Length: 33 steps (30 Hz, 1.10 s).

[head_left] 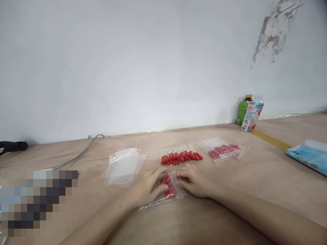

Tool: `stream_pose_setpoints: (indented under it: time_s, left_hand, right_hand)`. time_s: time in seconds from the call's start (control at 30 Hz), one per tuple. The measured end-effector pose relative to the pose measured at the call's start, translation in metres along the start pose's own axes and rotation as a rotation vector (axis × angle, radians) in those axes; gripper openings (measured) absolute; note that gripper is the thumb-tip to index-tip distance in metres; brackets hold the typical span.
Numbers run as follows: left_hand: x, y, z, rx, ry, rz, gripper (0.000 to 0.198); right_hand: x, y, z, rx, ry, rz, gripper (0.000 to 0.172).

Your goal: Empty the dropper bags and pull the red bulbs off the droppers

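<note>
Hands facing each other across a see-through zip bag [178,186] on the desk [268,170], in the head view. Left hand [148,187] spread, thumb laid on the plastic over the red pieces [170,190], index finger at the far edge. Right hand [196,182] loosely curled, fingers at the zip edge; impossible to tell whether pinching it or only resting there. Bag flat between both, long axis mostly left to right, left end slightly nearer the body; right hand nearer the zip edge, left nearer the packed part. Just beyond both, a row of red-tipped sticks [182,157], red ends toward the body, pale shafts toward the wall [153,68]. Farther right, filled bags [223,149]; to the left, empty bags [124,166].
</note>
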<state>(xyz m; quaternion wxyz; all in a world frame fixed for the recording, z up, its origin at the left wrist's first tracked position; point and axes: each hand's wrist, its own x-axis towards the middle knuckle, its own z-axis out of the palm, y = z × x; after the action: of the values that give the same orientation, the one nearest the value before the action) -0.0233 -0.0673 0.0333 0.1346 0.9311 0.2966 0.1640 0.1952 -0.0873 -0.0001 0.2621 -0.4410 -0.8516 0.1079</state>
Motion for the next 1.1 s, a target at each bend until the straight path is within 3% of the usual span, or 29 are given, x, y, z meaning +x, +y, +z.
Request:
stream_pose_setpoints:
  time_s: [0.07,0.17,0.4,0.6,0.73,0.97,1.1]
  left_hand:
    - [-0.015,-0.002,0.005,-0.055,-0.027,-0.015,0.057]
    - [-0.028,-0.007,0.016,-0.102,-0.016,-0.034,0.063]
    - [-0.019,-0.013,0.024,-0.181,-0.011,-0.065,0.063]
    - [-0.019,-0.015,0.028,-0.148,-0.022,-0.07,0.064]
    - [-0.02,-0.014,0.028,-0.105,-0.055,-0.07,0.066]
    - [-0.02,-0.016,0.029,-0.061,-0.037,-0.059,0.065]
    - [-0.019,-0.016,0.028,-0.059,-0.039,-0.054,0.065]
  right_hand:
    - [0.002,-0.001,0.002,-0.027,-0.008,0.017,0.016]
    - [0.003,-0.004,0.003,-0.048,-0.039,0.038,0.018]
    - [0.003,0.004,0.006,0.169,-0.037,0.108,0.017]
    - [0.004,0.009,0.008,0.488,-0.078,0.127,0.032]
    - [0.004,0.004,0.005,0.388,-0.095,0.1,0.034]
    - [-0.001,-0.006,-0.005,0.242,-0.017,0.047,0.035]
    - [0.0,-0.009,-0.004,0.232,-0.041,0.044,0.028]
